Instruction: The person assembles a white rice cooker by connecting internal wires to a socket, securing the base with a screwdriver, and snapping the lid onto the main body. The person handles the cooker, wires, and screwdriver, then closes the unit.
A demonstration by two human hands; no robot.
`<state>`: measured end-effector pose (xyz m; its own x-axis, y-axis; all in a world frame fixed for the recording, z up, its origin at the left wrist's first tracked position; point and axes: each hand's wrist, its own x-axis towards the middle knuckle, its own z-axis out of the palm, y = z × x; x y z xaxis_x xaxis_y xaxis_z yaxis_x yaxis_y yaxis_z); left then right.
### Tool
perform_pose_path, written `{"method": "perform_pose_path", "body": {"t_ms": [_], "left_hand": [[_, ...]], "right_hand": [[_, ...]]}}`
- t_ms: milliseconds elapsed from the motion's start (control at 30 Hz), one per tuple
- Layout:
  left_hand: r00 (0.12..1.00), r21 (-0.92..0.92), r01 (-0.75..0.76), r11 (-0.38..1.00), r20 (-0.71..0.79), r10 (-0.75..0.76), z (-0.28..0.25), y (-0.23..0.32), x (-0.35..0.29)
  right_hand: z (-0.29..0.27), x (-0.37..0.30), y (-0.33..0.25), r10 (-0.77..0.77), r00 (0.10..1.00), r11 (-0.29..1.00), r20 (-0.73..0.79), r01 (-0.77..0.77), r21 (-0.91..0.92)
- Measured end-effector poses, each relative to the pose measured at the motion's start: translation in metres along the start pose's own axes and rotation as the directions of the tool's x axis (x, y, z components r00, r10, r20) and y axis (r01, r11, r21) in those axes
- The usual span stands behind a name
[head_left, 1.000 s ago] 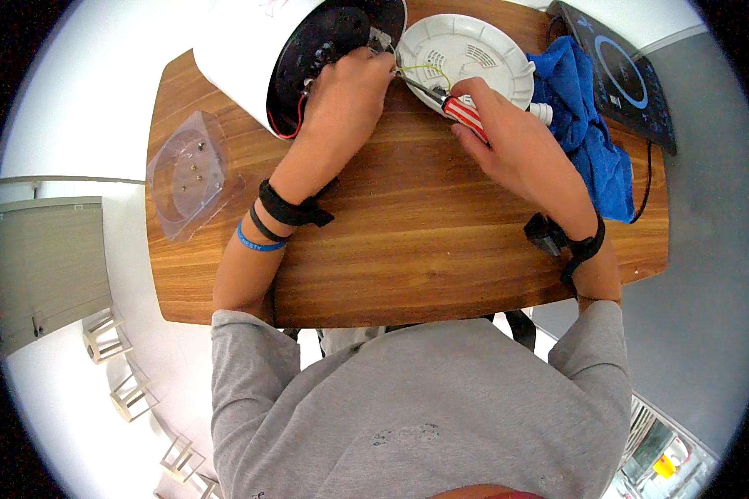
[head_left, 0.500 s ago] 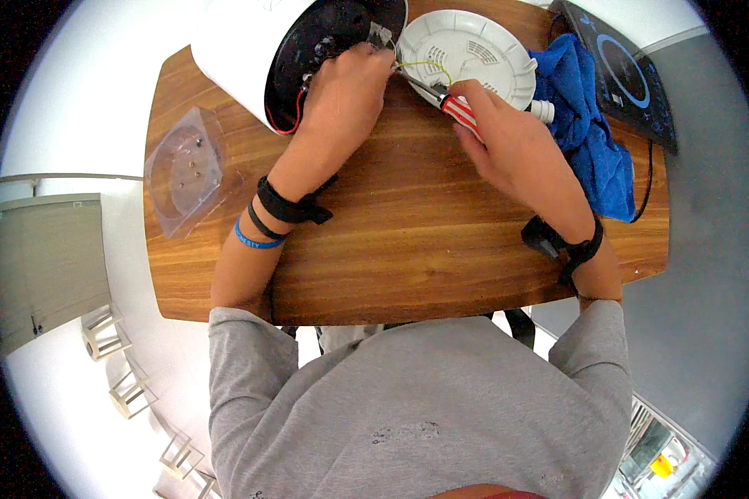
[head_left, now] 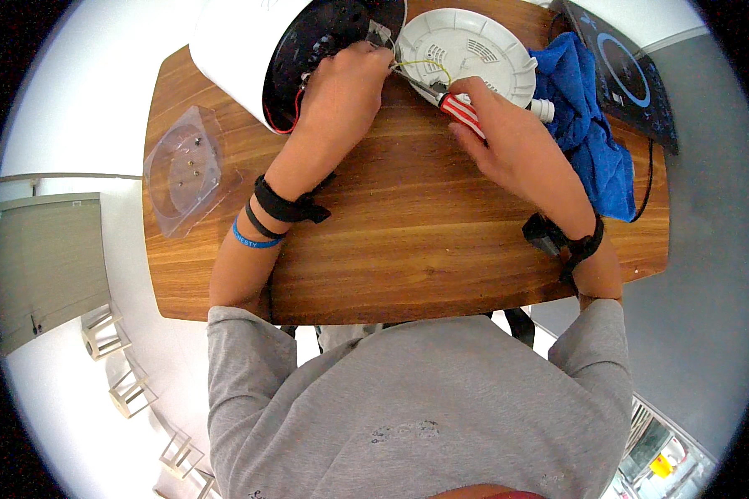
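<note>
I take the white round appliance body (head_left: 241, 50), lying on its side at the far edge of the wooden desk (head_left: 408, 241), as my landmark. Its open black underside (head_left: 324, 41) faces me, and inside I see red wires (head_left: 295, 108) and small dark parts; I cannot make out more of them.

To the left of that appliance body, a clear plastic blister tray (head_left: 183, 170) sits at the desk's edge with a few small screws (head_left: 193, 162) lying in it.

Just right of the appliance body lies a white round plastic base plate (head_left: 474, 50) with vent slots, a thin yellow-green wire (head_left: 420, 65) curving across it.

My left hand (head_left: 341, 96) rests at the rim of the open underside, fingers curled onto something at the rim; what they pinch I cannot tell.

My right hand (head_left: 508, 137) is closed around the red-and-white striped handle of a screwdriver (head_left: 453, 108), its metal shaft pointing toward the gap between appliance body and base plate, right beside my left fingertips.

Further right of the appliance body, beyond the base plate, a crumpled blue cloth (head_left: 587, 125) lies on the desk, and past it a black flat cooktop panel with a blue ring (head_left: 620, 66).
</note>
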<state>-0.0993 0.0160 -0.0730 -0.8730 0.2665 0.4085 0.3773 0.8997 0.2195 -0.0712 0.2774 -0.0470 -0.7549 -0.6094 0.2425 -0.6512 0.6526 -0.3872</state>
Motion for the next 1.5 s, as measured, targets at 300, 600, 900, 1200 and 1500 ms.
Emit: {"method": "perform_pose_path", "body": {"t_ms": [300,600,900,1200,1500], "left_hand": [[1.0,0.02,0.001,1.0,0.0,-0.001,0.001,0.0,0.0],[1.0,-0.002,-0.013,1.0,-0.009,0.013,0.002,-0.002,-0.002],[1.0,-0.011,-0.012,1.0,0.001,0.012,0.002,-0.002,-0.001],[1.0,0.023,-0.008,1.0,0.012,0.007,0.002,-0.001,-0.002],[1.0,0.024,0.01,1.0,0.017,-0.01,0.002,0.001,-0.002]], "right_hand": [[0.0,0.0,0.001,0.054,0.998,0.994,0.03,-0.05,-0.096],[0.008,0.002,0.002,-0.032,0.99,0.999,-0.14,0.038,0.036],[0.007,0.001,0.008,0.071,0.997,0.997,0.017,-0.07,-0.03],[0.009,-0.002,0.013,-0.024,0.999,0.997,-0.031,0.022,-0.076],[0.006,0.002,0.005,0.071,0.997,0.997,0.008,-0.071,0.044]]}}
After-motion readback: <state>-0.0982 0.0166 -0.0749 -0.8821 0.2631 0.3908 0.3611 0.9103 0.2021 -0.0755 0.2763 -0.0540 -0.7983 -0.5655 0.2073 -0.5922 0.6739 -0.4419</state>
